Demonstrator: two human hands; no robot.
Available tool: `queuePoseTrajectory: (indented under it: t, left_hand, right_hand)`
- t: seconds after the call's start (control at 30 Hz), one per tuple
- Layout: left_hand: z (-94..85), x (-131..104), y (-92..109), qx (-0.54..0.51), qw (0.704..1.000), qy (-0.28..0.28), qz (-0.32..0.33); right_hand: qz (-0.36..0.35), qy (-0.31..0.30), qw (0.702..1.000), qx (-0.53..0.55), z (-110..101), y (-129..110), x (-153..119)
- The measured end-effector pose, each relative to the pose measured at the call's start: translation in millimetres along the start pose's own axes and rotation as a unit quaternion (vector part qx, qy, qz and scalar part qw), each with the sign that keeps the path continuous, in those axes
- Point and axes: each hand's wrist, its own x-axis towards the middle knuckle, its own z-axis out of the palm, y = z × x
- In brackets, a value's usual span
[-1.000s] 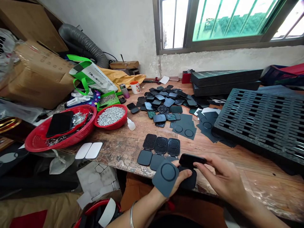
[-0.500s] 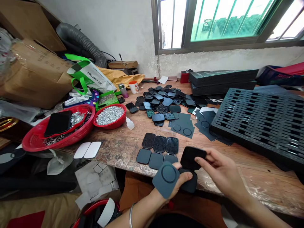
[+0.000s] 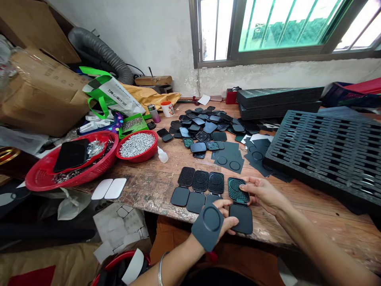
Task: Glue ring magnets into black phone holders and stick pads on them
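Note:
A black hinged case (image 3: 241, 218) lies unfolded at the table's front edge, its upper half showing a ridged greenish grid. My left hand (image 3: 226, 222) grips the lower half at its left side, thumb on top. A dark square sheet with a ring mark (image 3: 208, 224) rests over that hand and wrist. My right hand (image 3: 260, 192) pinches the right edge of the upper half. Just left of this case, three similar unfolded cases (image 3: 195, 201) lie side by side, the nearest partly covered by the sheet.
Behind are a pile of black cases (image 3: 205, 123) and ringed sheets (image 3: 229, 157). A slotted foam tray (image 3: 324, 155) stands right. Red baskets (image 3: 38, 172) with metal parts, a small bottle (image 3: 162, 155) and white pads (image 3: 116, 188) are left.
The unfolded case has turned over to show its ridged grid and now lies lower against the table. My right hand has moved slightly left and up with it.

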Motion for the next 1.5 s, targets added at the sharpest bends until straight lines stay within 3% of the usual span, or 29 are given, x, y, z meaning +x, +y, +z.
queuePoseTrajectory:
  t: [0.2, 0.33, 0.4, 0.47, 0.57, 0.63, 0.7, 0.77, 0.8, 0.87, 0.93, 1.03, 1.27, 1.37, 1.5]
  left_hand:
    - [-2.1, 6, -11, -0.063, 0.997, -0.033, -0.034]
    - [-2.8, 6, -7, -0.036, 0.998, -0.035, -0.042]
    - [-5.5, 3, 2, 0.051, 0.998, -0.029, -0.025]
    - [-9.9, -2, 15, 0.191, 0.981, 0.0, 0.039]
    - [-17.1, -7, 31, 0.389, 0.904, 0.048, 0.17]
    - [-20.7, -4, 31, 0.48, 0.845, 0.054, 0.229]
    - [-23.2, 2, 22, 0.543, 0.797, 0.036, 0.263]
    - [-25.2, 10, 9, 0.576, 0.771, 0.013, 0.271]
    - [-26.2, 13, 3, 0.584, 0.766, 0.004, 0.269]
    - [-28.3, 18, -6, 0.586, 0.765, -0.004, 0.266]
    - [-30.2, 20, -9, 0.582, 0.767, -0.006, 0.27]
    - [-31.2, 19, -5, 0.585, 0.765, -0.016, 0.27]
    - [-28.2, 9, 6, 0.581, 0.771, -0.017, 0.258]
    - [-30.3, 8, 3, 0.568, 0.782, -0.018, 0.258]
    - [-35.4, 12, -7, 0.545, 0.792, -0.027, 0.273]
  right_hand:
    - [-0.086, 0.018, 0.994, -0.066, 2, 1, -1]
    - [-0.089, 0.028, 0.992, -0.08, -1, 4, -2]
    - [-0.081, 0.034, 0.992, -0.086, -4, 5, 1]
    - [-0.072, 0.033, 0.993, -0.093, -6, 7, 8]
    - [-0.08, 0.041, 0.985, -0.148, -10, 13, 20]
    - [-0.111, 0.073, 0.954, -0.268, -12, 17, 27]
    - [-0.157, 0.114, 0.887, -0.42, -13, 21, 29]
    - [-0.2, 0.14, 0.814, -0.527, -12, 23, 29]
    - [-0.212, 0.144, 0.792, -0.554, -12, 23, 28]
    - [-0.216, 0.135, 0.784, -0.567, -8, 23, 27]
    - [-0.197, 0.111, 0.802, -0.553, -5, 22, 28]
    - [-0.169, 0.083, 0.824, -0.535, 0, 22, 32]
    - [-0.121, 0.054, 0.836, -0.533, -1, 16, 35]
    - [-0.133, 0.044, 0.814, -0.564, 1, -1, 36]
    - [-0.222, 0.066, 0.741, -0.631, 22, -31, 60]
